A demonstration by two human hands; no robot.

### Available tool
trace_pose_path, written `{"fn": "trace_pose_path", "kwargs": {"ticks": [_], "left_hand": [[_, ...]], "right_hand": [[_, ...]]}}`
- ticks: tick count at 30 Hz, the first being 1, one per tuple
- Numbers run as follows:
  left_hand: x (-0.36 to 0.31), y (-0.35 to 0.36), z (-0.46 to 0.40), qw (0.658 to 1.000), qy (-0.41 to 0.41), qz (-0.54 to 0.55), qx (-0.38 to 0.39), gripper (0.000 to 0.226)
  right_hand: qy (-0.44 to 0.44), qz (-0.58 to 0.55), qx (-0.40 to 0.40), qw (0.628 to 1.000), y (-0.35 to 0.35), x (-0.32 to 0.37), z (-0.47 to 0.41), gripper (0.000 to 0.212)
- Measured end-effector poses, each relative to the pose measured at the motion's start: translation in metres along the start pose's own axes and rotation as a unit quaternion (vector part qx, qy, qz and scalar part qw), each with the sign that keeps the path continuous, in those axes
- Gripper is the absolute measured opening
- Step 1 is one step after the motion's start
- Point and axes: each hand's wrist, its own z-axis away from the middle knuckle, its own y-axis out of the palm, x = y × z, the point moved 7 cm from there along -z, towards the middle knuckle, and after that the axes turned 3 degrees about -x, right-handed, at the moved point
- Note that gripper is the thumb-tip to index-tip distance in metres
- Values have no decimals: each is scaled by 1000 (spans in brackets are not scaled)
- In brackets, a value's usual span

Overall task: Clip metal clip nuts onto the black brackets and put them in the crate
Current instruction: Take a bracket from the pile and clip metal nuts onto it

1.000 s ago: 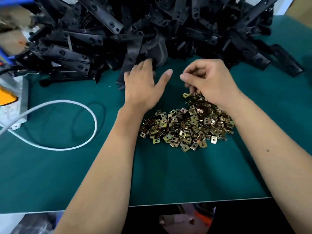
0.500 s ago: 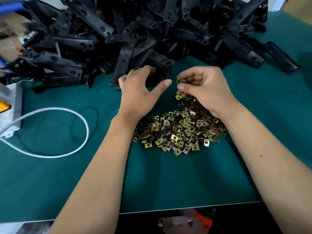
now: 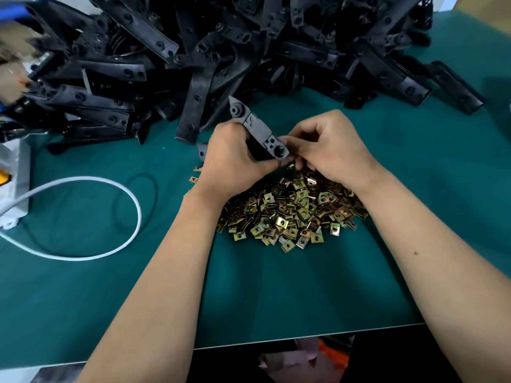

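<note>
Nearest the table edge [image 3: 276, 313] lay bare green mat, and just beyond it the heap of brass-coloured clips [image 3: 290, 214], spread loosely between the two forearms. A white cable [image 3: 121, 189] looped off to the left side, well apart from the work.

Above the far edge of the heap the hands met. The left hand [image 3: 232, 158] had its fingers curled round one black bracket [image 3: 257, 128], gripping it about the middle. The bracket's long axis ran on a slant — one end pointing up and away toward the big pile, the other end, with its round boss, pointing down and right toward the other hand. The right hand [image 3: 326, 150] was right against that lower end, fingers bunched together and touching it. They looked to be pinching a clip, but the clip itself was hidden behind the fingertips, so I could not be sure.

By my judgement the push wanted would run along the bracket's length, from the right hand toward the left — the left simply bracing.

Behind it all stood the tangled pile of brackets [image 3: 193, 51]. No crate was in sight.
</note>
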Motion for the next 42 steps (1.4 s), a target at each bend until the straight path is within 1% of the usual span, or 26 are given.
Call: {"fn": "trace_pose_path", "kwargs": {"ticks": [3, 7, 10, 14, 15, 16, 18, 20, 21, 22, 24, 26, 28, 30, 34, 36, 42], "left_hand": [[3, -2, 0, 999, -25, 20, -15, 34], [6, 1, 0, 999, -25, 39, 11, 23], [8, 1, -2, 998, -22, 47, 27, 25], [5, -3, -2, 997, -29, 57, 51, 23], [7, -5, -1, 996, -33, 54, 58, 22], [9, -8, -1, 997, -36, 35, 66, 24], [16, -12, 1, 995, -48, -41, 79, 32], [21, -15, 2, 989, -68, -107, 73, 38], [20, -15, 2, 987, -74, -122, 69, 39], [18, -13, 2, 986, -73, -130, 69, 39], [14, -8, 2, 983, -59, -152, 85, 37], [14, -1, 3, 978, -52, -171, 112, 45], [17, 2, 3, 978, -55, -165, 118, 45], [21, 2, 3, 979, -68, -155, 110, 45], [15, 1, 0, 991, -80, -98, 51, 24], [10, 0, 1, 995, -74, -56, 29, 30], [14, 1, 0, 998, -61, -11, 32, 47]], "right_hand": [[0, 27, 15, 1000, 0, 1, 0, 22], [-5, 41, 27, 999, 3, 2, 0, 24], [-14, 47, 38, 998, 5, 3, 0, 25], [-7, -1, 59, 998, 7, 2, 3, 21], [-3, -16, 52, 998, 5, 1, 2, 20], [3, -30, 33, 999, 0, -1, 1, 19], [17, -77, -23, 997, -16, -7, -2, 16], [31, -131, -52, 990, -25, -10, -2, 10], [33, -142, -48, 988, -24, -10, -2, 6], [31, -142, -39, 989, -21, -8, -1, 7], [22, -135, -18, 990, -12, -5, 1, 16], [22, -145, -4, 989, -6, -2, 2, 23], [26, -162, -2, 987, -3, -1, 1, 26], [29, -186, -16, 982, -2, -1, 2, 24], [30, -228, -57, 972, -7, -1, 2, 11], [22, -236, -67, 969, -8, -1, 2, 11], [22, -220, -73, 973, -11, -3, 1, 14]]}}
